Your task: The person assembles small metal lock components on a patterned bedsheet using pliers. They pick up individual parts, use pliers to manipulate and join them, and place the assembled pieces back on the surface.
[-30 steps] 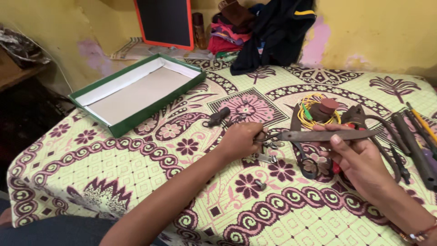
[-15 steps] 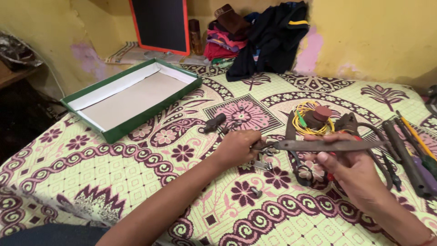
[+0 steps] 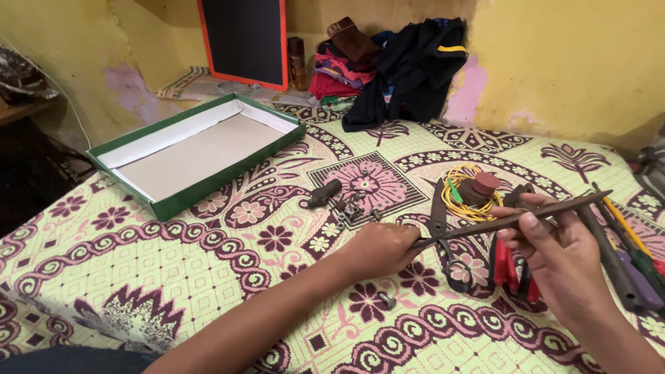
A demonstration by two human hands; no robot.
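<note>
With the right hand [image 3: 561, 256] clamped on the long dark metal bar [image 3: 512, 220] and the left hand [image 3: 377, 248] closed at its near tip (seemingly pinching a small fastener), steadying both grips above the patterned bed cover [image 3: 208, 277] should keep it aligned.

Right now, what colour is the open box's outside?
Green, white inside; the open box shows best in the head view.

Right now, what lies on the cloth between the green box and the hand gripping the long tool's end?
In the head view, between the green box and the left hand lie a small dark tool and scattered bolts.
</note>
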